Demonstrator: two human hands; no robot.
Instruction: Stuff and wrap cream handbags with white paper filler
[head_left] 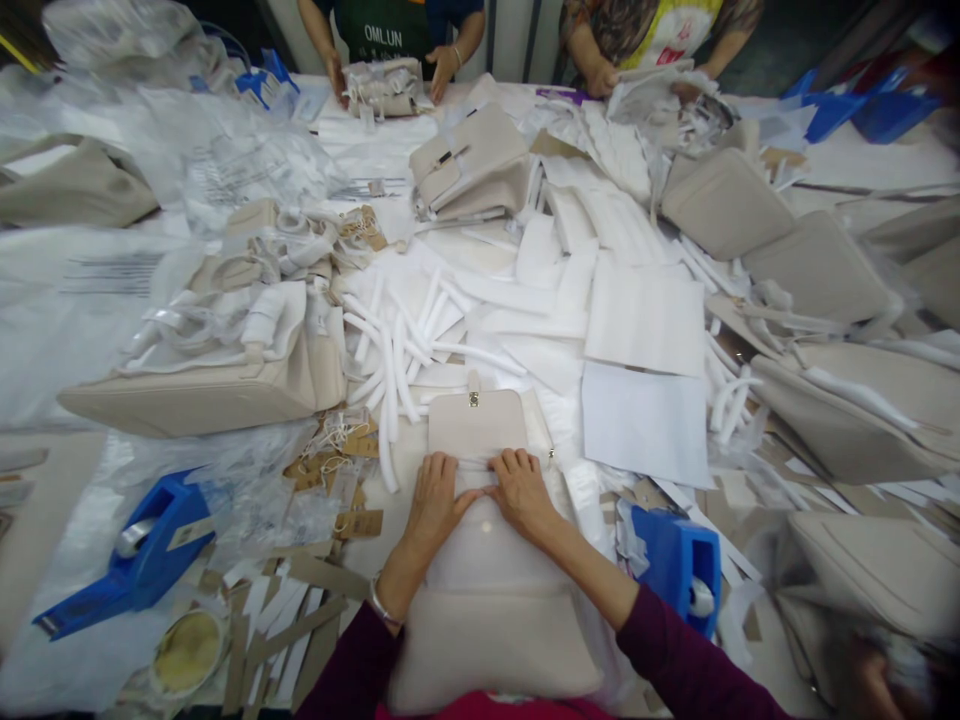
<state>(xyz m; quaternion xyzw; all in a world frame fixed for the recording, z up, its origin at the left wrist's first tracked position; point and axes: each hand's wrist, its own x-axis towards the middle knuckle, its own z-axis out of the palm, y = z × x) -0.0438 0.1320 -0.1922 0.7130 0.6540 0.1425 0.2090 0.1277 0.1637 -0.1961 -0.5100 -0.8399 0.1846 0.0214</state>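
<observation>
Currently, at the left edge, a blue tape dispenser [135, 555] sits on the worktable [45, 520] beside loose brown hang tags [341, 470] and cardboard strips [300, 610]. Behind them lies a beige handbag [202, 395] on its side, with wrapped straps heaped on it. At centre, the beige handbag in hand [487, 560] lies flat before the person, flap [477, 425] thrown open away from them, clasp visible. The left hand [435, 500] and right hand [521, 490] rest side by side at the bag's mouth, fingers pressed down on a white paper fold there, neither closed into a full grasp. Judged from this, stuffing or wrapping is under way; the flap is not yet shut. To the right: white paper sheets [645, 320], a second blue dispenser [675, 565], and many further bags [847, 410]. Two co-workers' hands work at the far edge.
</observation>
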